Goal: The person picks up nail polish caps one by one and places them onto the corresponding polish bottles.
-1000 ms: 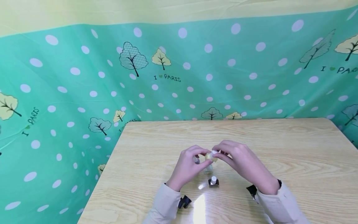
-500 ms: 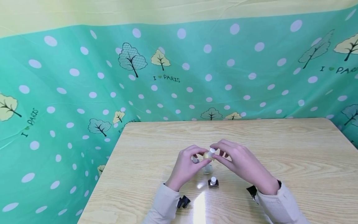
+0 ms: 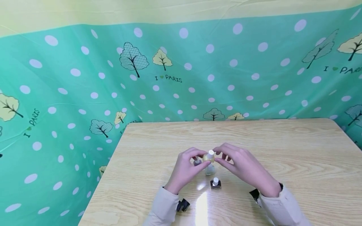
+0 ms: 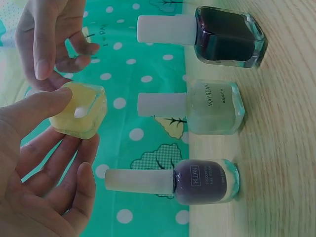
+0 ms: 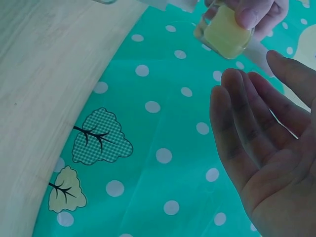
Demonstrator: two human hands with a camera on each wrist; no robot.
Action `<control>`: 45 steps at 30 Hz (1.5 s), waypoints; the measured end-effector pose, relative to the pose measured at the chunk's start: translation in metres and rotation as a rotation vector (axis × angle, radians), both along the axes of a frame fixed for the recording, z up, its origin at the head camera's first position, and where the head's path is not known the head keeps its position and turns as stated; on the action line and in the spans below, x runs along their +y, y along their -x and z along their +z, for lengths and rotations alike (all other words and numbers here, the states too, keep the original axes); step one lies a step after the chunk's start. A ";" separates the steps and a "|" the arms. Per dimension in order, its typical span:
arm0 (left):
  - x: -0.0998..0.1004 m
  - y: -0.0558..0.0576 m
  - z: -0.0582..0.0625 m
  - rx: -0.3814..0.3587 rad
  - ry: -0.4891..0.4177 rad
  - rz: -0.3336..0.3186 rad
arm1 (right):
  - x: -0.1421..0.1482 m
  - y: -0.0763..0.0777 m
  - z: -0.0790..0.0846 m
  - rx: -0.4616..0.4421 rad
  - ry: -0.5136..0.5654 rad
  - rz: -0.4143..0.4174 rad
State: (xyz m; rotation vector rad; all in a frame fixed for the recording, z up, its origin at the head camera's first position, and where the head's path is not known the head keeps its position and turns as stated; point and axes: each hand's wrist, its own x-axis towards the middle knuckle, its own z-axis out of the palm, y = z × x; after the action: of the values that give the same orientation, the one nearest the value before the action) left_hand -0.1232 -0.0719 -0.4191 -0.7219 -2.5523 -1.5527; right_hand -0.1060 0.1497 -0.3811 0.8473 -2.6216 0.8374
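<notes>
My left hand [image 3: 183, 171] pinches a small bottle of yellow nail polish [image 4: 79, 113] between thumb and fingers, its white cap [image 3: 210, 153] pointing up in the head view. Beside that cap is my right hand [image 3: 244, 164], thumb and fingers spread loosely around it with a small gap showing. Three more white-capped nail polish bottles stand upright on the table: a dark one [image 4: 227, 37], a pale, nearly clear one [image 4: 212, 106] and a greyish purple one [image 4: 200, 180]. In the head view the purple bottle is partly covered by the left hand.
The pale wood table [image 3: 158, 135] ends at the back against a green dotted curtain [image 3: 198, 78], which also hangs along the left side. Black wrist-camera pieces [image 3: 183, 205] show at the left cuff. A bright glare streak lies on the tabletop near the front.
The right fingers have come off the white cap they were holding. The left hand has moved slightly left with the yellow bottle, whose cap now points more upright.
</notes>
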 end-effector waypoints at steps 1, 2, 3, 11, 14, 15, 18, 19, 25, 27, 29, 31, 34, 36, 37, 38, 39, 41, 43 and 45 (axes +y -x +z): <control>-0.001 -0.001 0.000 0.002 0.002 0.001 | 0.000 -0.001 -0.001 -0.004 -0.004 -0.002; -0.002 -0.001 0.000 0.005 0.006 0.003 | 0.000 -0.001 -0.001 -0.007 -0.007 -0.002; -0.003 -0.002 -0.001 0.006 0.008 0.003 | 0.000 -0.002 -0.002 -0.009 -0.008 -0.002; -0.014 -0.009 -0.009 0.005 0.033 0.027 | 0.001 -0.006 -0.010 -0.042 0.003 0.012; -0.018 -0.011 -0.011 0.012 0.054 0.033 | 0.003 -0.008 -0.013 -0.078 -0.004 0.005; -0.020 -0.011 -0.012 0.016 0.062 0.039 | 0.004 -0.009 -0.014 -0.089 -0.010 0.001; -0.025 -0.012 -0.014 0.020 0.082 0.054 | 0.007 -0.009 -0.017 -0.116 -0.026 -0.008; -0.027 -0.013 -0.015 0.018 0.086 0.056 | 0.008 -0.009 -0.018 -0.120 -0.033 -0.012; -0.035 -0.015 -0.022 -0.041 0.141 0.056 | 0.015 -0.012 -0.024 -0.158 -0.068 -0.047; -0.037 -0.016 -0.025 -0.073 0.160 0.058 | 0.017 -0.014 -0.026 -0.175 -0.076 -0.056; -0.038 -0.016 -0.027 -0.100 0.168 0.059 | 0.018 -0.015 -0.027 -0.189 -0.079 -0.060; -0.038 -0.016 -0.029 -0.129 0.169 0.061 | 0.019 -0.016 -0.028 -0.196 -0.082 -0.062; -0.038 -0.016 -0.032 -0.166 0.166 0.061 | 0.021 -0.016 -0.029 -0.194 -0.087 -0.063; -0.037 -0.015 -0.034 -0.190 0.166 0.059 | 0.023 -0.017 -0.029 -0.196 -0.094 -0.066; -0.037 -0.015 -0.035 -0.199 0.166 0.057 | 0.024 -0.017 -0.029 -0.197 -0.097 -0.068; -0.037 -0.015 -0.036 -0.207 0.167 0.054 | 0.025 -0.018 -0.029 -0.198 -0.102 -0.070; -0.037 -0.014 -0.037 -0.215 0.167 0.051 | 0.026 -0.018 -0.030 -0.202 -0.108 -0.073; -0.037 -0.014 -0.039 -0.225 0.169 0.045 | 0.029 -0.018 -0.031 -0.209 -0.117 -0.079; -0.037 -0.014 -0.041 -0.227 0.177 0.042 | 0.031 -0.019 -0.032 -0.215 -0.124 -0.082; -0.036 -0.013 -0.043 -0.218 0.190 0.041 | 0.033 -0.019 -0.034 -0.214 -0.129 -0.082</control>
State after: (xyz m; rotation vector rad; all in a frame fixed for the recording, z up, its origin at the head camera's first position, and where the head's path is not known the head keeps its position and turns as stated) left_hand -0.1097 -0.1082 -0.4620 -0.5387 -2.8830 -1.4650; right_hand -0.0874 0.1831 -0.4151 0.7100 -2.9025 0.7838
